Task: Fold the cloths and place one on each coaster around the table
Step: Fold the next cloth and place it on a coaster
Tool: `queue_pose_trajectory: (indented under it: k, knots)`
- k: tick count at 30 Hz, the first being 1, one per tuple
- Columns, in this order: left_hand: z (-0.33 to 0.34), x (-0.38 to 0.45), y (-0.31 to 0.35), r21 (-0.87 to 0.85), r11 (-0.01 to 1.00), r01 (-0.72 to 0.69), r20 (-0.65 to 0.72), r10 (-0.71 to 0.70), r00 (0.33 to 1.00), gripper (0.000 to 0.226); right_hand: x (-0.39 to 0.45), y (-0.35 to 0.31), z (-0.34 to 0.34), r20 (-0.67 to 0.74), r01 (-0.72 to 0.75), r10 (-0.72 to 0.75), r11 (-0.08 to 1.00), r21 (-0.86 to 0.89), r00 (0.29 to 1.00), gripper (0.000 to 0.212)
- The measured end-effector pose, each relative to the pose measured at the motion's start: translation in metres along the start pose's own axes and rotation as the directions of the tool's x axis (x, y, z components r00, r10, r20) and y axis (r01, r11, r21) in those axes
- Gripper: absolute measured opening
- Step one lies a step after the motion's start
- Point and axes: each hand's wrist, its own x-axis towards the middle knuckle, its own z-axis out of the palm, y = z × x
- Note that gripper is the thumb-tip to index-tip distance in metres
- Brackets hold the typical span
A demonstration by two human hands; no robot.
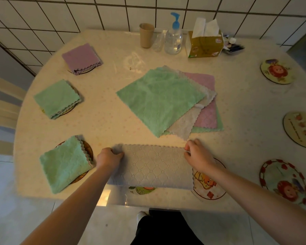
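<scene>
Gripping a grey cloth point(151, 166) at the near edge of the round desk point(104, 121), both hands work its far corners: the left hand point(108, 158) has its fingers curled round the far left corner, and the right hand point(197, 159) pinches the far right corner. The cloth lies as a wide band, folded once, covering part of a coaster point(142, 190) at the desk's rim and touching another coaster point(208, 188) under the right wrist. Just beyond it sits a stack of unfolded cloths point(160, 99), green on top with grey and pink beneath. To the left, three folded cloths each rest on a coaster: a green one point(64, 167) nearest, a second green one point(57, 99) farther off, and a purple one point(81, 58) farthest. Three bare coasters point(283, 181) line the right side. At the far edge stand a paper cup point(146, 35), a pump bottle point(173, 37) and a tissue box point(204, 44).
</scene>
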Motion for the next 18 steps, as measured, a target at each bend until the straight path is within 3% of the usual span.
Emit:
queue_pose_trajectory:
  k: [5, 9, 13, 15, 17, 18]
  knots:
    - [-0.007, -0.001, 0.006, -0.028, 0.995, -0.092, -0.004, 0.092, 0.996, 0.020, 0.000, 0.003, -0.004, -0.011, 0.034, -0.033, 0.990, 0.135, 0.999, 0.010]
    - [-0.019, 0.005, 0.016, -0.084, 0.980, -0.180, -0.059, 0.176, 0.983, 0.030, 0.000, 0.005, -0.008, -0.023, 0.000, 0.007, 0.950, 0.313, 1.000, 0.011]
    - [-0.026, 0.004, 0.029, -0.129, 0.955, -0.267, -0.200, 0.238, 0.950, 0.033, 0.000, 0.002, -0.011, -0.092, -0.006, 0.042, 0.935, 0.354, 0.995, 0.014]
    - [-0.024, -0.004, 0.024, 0.121, 0.890, -0.439, -0.306, 0.454, 0.837, 0.035, -0.005, -0.003, -0.011, -0.164, 0.012, 0.023, 0.978, 0.208, 0.986, 0.022]
    - [-0.011, -0.017, 0.013, 0.409, 0.658, -0.632, -0.197, 0.740, 0.643, 0.047, -0.018, -0.011, -0.006, -0.296, 0.114, -0.127, 0.992, -0.061, 0.947, 0.031]
    - [-0.001, -0.027, 0.006, 0.449, 0.531, -0.719, -0.082, 0.825, 0.558, 0.051, -0.028, -0.017, -0.004, -0.308, 0.210, -0.245, 0.967, -0.144, 0.919, 0.034]
